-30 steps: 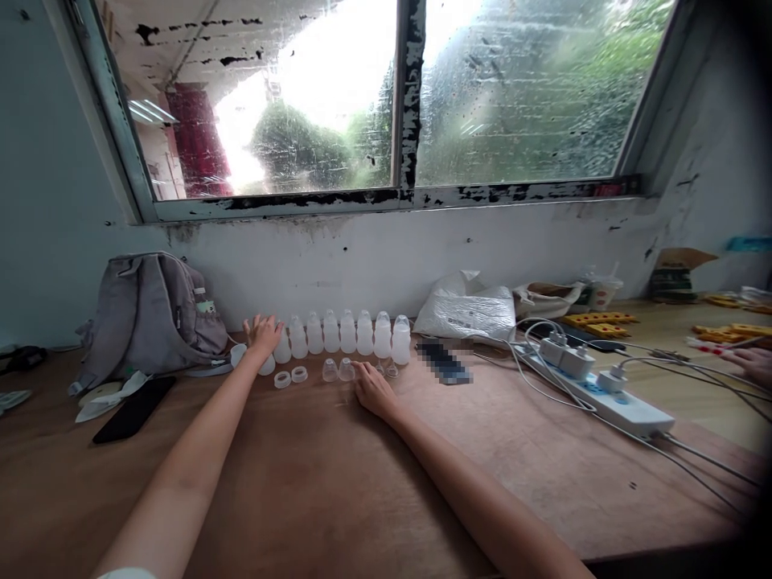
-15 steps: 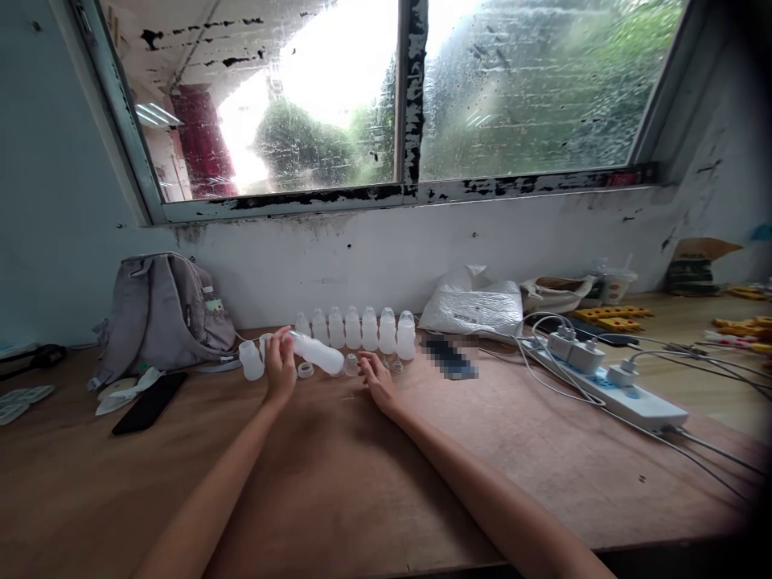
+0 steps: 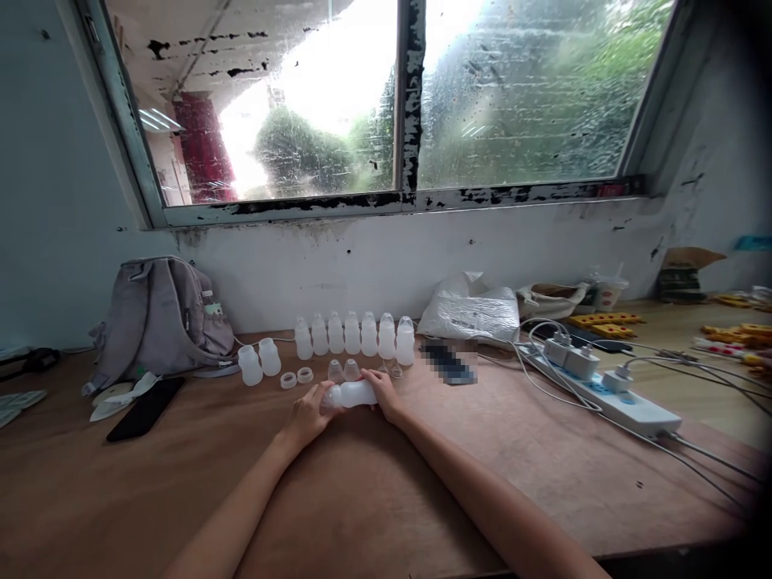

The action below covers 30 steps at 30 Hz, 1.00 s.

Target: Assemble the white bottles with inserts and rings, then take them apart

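A translucent white baby bottle (image 3: 357, 393) lies sideways between my hands, just above or on the table. My left hand (image 3: 309, 414) grips its left, narrower end, while my right hand (image 3: 384, 394) is closed around the base end. Right behind the bottle stand two clear domed caps (image 3: 335, 371). Further left are two white collar rings (image 3: 289, 380) and two bottles without tops (image 3: 249, 366). Several capped bottles (image 3: 369, 336) form a row behind. Small clear pieces (image 3: 396, 370), perhaps nipples, lie beyond my right hand.
A grey backpack (image 3: 162, 322) leans on the wall at left, with a black phone (image 3: 145, 409) before it. Rightward are a pixelated dark object (image 3: 449, 363), a silver padded bag (image 3: 474, 310) and a white power strip (image 3: 639, 408) with chargers and trailing cables.
My left hand has brought the bottle down and to the right, towards me. My right hand, open earlier, has closed on its base end. More caps and rings now show.
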Motion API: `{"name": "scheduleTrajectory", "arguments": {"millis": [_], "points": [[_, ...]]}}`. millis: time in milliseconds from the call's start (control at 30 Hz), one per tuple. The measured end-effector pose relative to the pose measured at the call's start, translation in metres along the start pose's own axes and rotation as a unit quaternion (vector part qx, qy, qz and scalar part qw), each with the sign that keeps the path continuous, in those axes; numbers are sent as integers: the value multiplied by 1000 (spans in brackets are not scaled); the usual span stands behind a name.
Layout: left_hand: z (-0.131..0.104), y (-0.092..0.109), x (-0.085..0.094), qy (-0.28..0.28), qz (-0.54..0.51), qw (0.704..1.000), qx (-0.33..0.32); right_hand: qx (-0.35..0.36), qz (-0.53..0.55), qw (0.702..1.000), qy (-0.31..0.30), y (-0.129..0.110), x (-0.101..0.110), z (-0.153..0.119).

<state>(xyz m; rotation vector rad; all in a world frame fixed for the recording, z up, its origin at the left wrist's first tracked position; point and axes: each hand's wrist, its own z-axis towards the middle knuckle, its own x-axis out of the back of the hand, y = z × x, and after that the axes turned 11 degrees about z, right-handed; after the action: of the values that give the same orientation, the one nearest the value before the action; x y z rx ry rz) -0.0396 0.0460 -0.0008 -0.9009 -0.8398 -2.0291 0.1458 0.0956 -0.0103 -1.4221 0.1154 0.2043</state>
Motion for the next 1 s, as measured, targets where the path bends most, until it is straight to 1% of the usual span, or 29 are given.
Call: {"name": "scheduleTrajectory", "arguments": {"millis": [100, 200, 367, 533, 667, 800, 900, 1000], "points": [[0, -4, 5, -16, 75, 996, -42, 5, -7, 1000, 11, 3, -1, 1], [0, -9, 5, -13, 130, 989, -70, 13, -14, 1000, 22, 5, -1, 2], [1, -10, 5, -7, 158, 983, -93, 12, -22, 999, 34, 6, -1, 4], [2, -5, 9, -23, 204, 973, -100, -2, -28, 999, 34, 6, -1, 4], [3, -1, 12, -52, 228, 969, -83, -6, -31, 999, 35, 5, -1, 3], [4, 0, 13, -80, 216, 972, -52, 14, -36, 998, 44, 5, -1, 4], [5, 0, 15, -97, 173, 980, -13, 38, -42, 997, 52, 6, 0, 5], [7, -1, 16, -112, 88, 989, 38, 59, -47, 996, 53, 6, 0, 5]]}}
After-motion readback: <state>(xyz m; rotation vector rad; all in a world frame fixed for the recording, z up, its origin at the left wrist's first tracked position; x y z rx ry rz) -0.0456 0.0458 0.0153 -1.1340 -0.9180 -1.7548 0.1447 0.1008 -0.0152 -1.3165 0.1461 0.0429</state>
